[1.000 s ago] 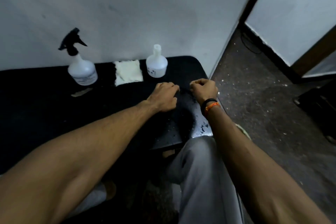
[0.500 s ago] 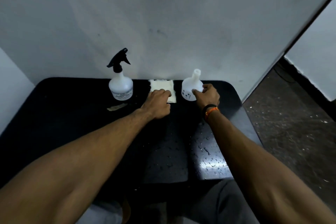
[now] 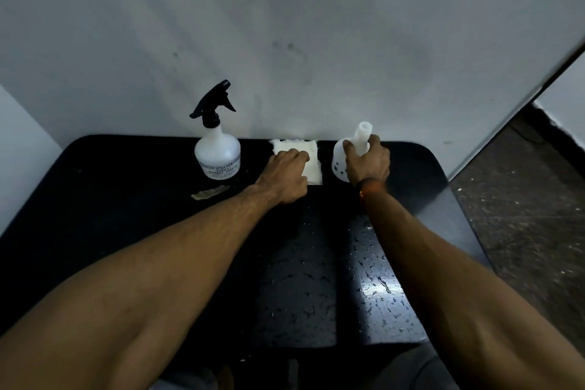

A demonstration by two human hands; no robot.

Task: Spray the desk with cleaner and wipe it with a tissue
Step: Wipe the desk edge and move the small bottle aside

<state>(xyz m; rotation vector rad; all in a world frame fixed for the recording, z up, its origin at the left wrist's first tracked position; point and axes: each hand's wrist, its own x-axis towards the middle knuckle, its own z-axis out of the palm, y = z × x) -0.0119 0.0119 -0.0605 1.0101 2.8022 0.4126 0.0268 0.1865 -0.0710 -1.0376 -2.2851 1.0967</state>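
Nearest the camera, water droplets (image 3: 376,282) bead on the black desk (image 3: 126,215). Beyond them, two hands work: the left hand (image 3: 285,174) lies curled, knuckles up, on the single tissue stack (image 3: 311,165), hiding much of it; whether it grips is unclear. The right hand (image 3: 367,161), which only touched the capless white bottle (image 3: 340,157) half a second ago, now wraps its neck. Farther left, one spray bottle (image 3: 217,149) stands upright, its label blurred, a small scrap (image 3: 210,192) before it.

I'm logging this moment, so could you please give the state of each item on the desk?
Spray bottle: upright, untouched.
Capless white bottle: upright, neck gripped by right hand.
Tissue: flat, under left hand.
Desk: wet with droplets.
Scrap: lying flat.
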